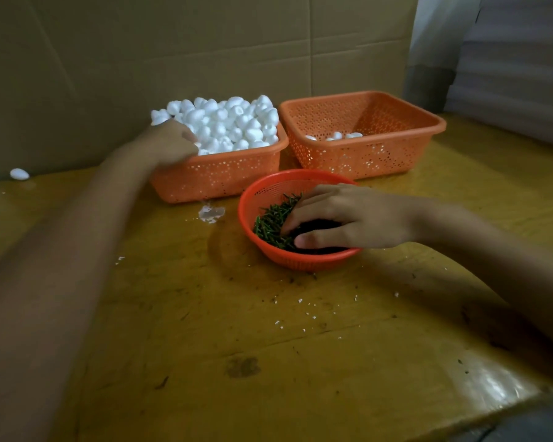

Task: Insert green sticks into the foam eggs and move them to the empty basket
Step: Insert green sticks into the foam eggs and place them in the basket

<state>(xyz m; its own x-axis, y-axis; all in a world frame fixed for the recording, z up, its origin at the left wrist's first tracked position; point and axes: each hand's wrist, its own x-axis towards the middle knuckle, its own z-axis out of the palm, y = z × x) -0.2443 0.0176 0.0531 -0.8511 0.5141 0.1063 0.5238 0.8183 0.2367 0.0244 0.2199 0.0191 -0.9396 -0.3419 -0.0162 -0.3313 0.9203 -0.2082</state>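
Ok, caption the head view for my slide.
Left hand reaches into heaped foam eggs; right hand digs among green sticks.

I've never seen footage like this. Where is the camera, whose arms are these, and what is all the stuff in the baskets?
There is no machine here. A person wears one wide-angle camera on the head, so you are looking down at their own two arms. The left hand reaches into an orange basket heaped with white foam eggs. The right hand dips its fingers into a round red bowl of green sticks. A second orange basket holds only a few eggs. One stray egg lies on the yellow table. Whether either hand has hold of anything yet is hidden or blurred.
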